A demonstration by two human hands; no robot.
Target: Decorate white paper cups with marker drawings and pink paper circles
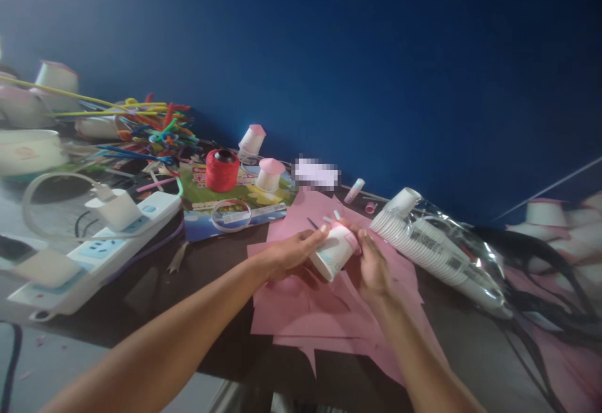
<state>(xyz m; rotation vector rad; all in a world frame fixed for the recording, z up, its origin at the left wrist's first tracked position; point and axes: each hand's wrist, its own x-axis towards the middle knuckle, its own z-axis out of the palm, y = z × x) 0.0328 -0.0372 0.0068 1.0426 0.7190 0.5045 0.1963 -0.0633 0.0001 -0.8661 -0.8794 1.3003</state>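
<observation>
The left hand's (289, 256) thumb and the right hand's (375, 266) fingers grasp the cup (335, 253) at its pink end, holding it tilted over pink paper (286, 316). Beyond the cup is a glue stick (354, 191); to its right, bagged cups (423, 247); to its left, red yarn (221, 173), then a power strip (110, 250).

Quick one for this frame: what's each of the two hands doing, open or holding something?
Left hand: closed on the white paper cup.
Right hand: closed on the same cup, from the opposite side.
</observation>
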